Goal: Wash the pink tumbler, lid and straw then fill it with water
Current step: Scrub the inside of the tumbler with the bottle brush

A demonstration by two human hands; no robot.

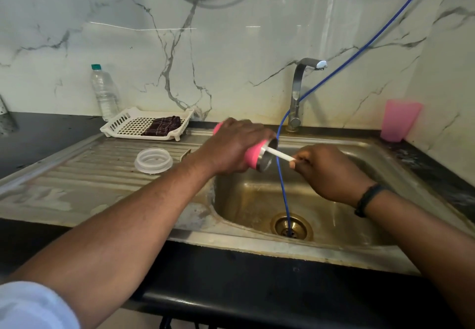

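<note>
Lying almost on its side above the sink basin, the pink tumbler (pixel 253 154) is wrapped by the left hand (pixel 232 148), whose fingers are closed fully around its body. Its pink sleeve looks matte, while the bare metal rim at its open mouth is shiny and turned toward the right. One straight white straw (pixel 279 154) is stuck into that mouth and is pinched at its outer end by the fingertips of the right hand (pixel 331 171), the remaining fingers being curled in. A dark band (pixel 366 200) is worn on the right wrist.

One round, clear plastic lid (pixel 153 160) is set flat on the ridged steel drainboard (pixel 77 174), well apart from the tumbler. The steel sink (pixel 257 200) is stained, and a thin blue hose (pixel 284 187) is run down into its brass-coloured drain. One angular metal tap (pixel 299 92) is mounted behind. Further off are seen one white slotted tray (pixel 123 123) with a folded dark checked cloth (pixel 162 126), one clear bottle (pixel 104 92) with a green cap, and one translucent pink cup (pixel 398 120) on the black counter.
</note>
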